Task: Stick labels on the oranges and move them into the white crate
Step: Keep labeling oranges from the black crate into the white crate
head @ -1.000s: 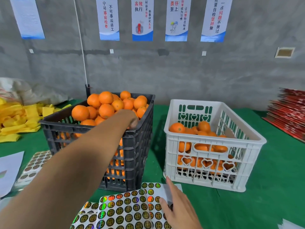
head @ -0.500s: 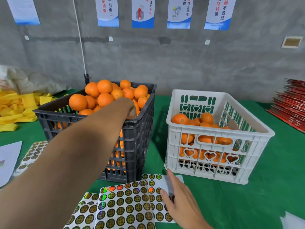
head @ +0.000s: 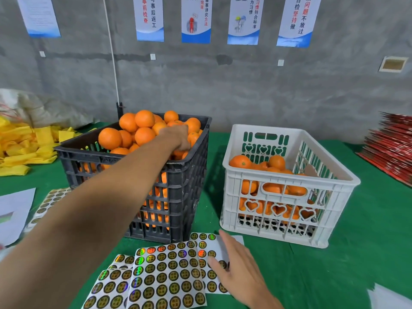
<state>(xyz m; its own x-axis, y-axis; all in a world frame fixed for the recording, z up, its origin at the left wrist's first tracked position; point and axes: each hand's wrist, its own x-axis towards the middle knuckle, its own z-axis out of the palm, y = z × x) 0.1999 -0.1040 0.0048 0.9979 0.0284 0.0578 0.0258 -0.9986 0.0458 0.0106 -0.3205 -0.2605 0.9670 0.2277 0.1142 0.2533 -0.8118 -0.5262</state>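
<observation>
1. Green table carried everything. Black crate stood left of centre, heaped with oranges above its rim. White crate stood just to its right, apart from it, holding a lower layer of labelled oranges.
2. Label sheets lay overlapped at the near edge, in front of both crates. Another sheet lay further left, beside a sheet of white paper.
3. Left hand reached across the black crate's near rim, down among the top fruit at the right side of the heap. Fingers were curled downward onto an orange beneath the palm; the fruit itself was mostly hidden, so whether the grasp had closed I could not tell.
4. Right hand lay flat on the rightmost label sheet, fingers straight and spread, holding nothing, touching the sheet near its remaining stickers.
5. Judged step: picking one orange from the heap while the other hand readied a label.
6. To do it well: take a top fruit rather than one wedged low, so neighbours near the rim do not roll out; lift straight up clear of the rim.
7. Right hand should peel one sticker by its edge while pinning the sheet down, then press it on a smooth patch of peel.
</observation>
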